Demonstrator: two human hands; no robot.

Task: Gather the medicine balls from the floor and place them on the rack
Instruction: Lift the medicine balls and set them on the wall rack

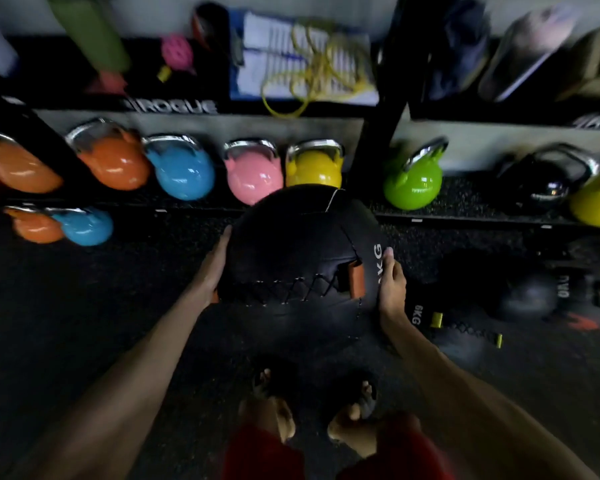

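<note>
I hold a large black medicine ball (pixel 291 251) with an orange tab and zigzag stitching, lifted above the floor in front of the rack (pixel 174 107). My left hand (pixel 212 268) presses flat on its left side. My right hand (pixel 392 285) grips its right side beside the "KG" print. A second black medicine ball (pixel 454 327), marked "6KG" with yellow tabs, lies on the floor to the right. Farther right lies another dark ball (pixel 548 292), blurred.
Coloured kettlebells line the rack's low shelf: orange (pixel 113 161), blue (pixel 181 171), pink (pixel 253 176), yellow (pixel 314 164), green (pixel 413 183). An orange one and a blue one (pixel 84 226) stand on the floor at left. The upper shelf holds a yellow rope (pixel 312 64) and bags. My feet stand below.
</note>
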